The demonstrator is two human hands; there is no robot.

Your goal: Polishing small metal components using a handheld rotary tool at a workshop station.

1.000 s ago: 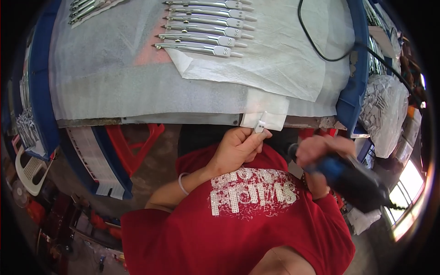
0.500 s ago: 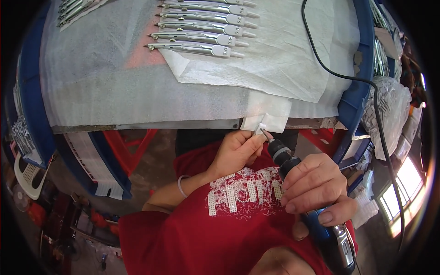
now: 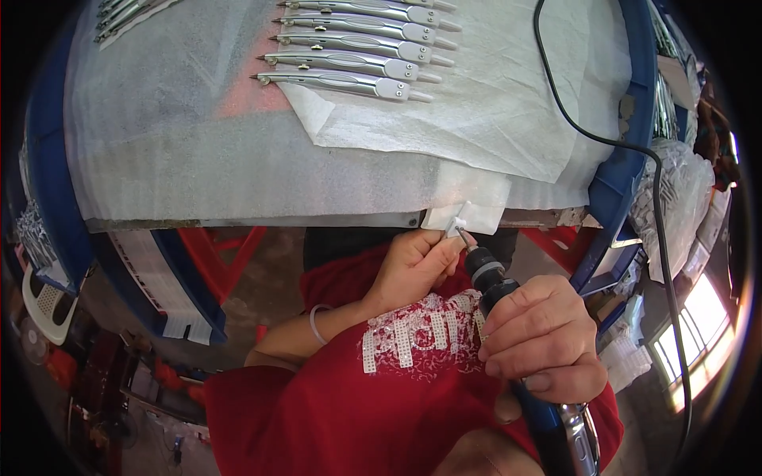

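My right hand [image 3: 546, 337] is wrapped round a blue and black electric screwdriver [image 3: 486, 271], its bit slanting up and left. The bit tip meets a small part with a white stem and grey body [image 3: 456, 225], pinched in my left hand [image 3: 413, 266] at the near table edge. That part resembles the hinge end of a drawing compass; my fingers hide the rest. Beneath its white stem lies a folded white pad [image 3: 486, 210]. Farther back, several silver drawing compasses [image 3: 341, 81] lie in a row, points to the left, on a white sheet [image 3: 444, 131].
A black cord [image 3: 571, 119] runs across the table's right side and hangs down. Blue crates [image 3: 619, 159] flank the table, with a plastic bag of parts [image 3: 671, 194] at right. More silver compasses [image 3: 131, 16] lie far left. Red stools [image 3: 222, 258] stand below.
The screwdriver and my right hand have shifted slightly left, the bit staying at the held part. The table and the compasses on it appear slightly shifted in view.
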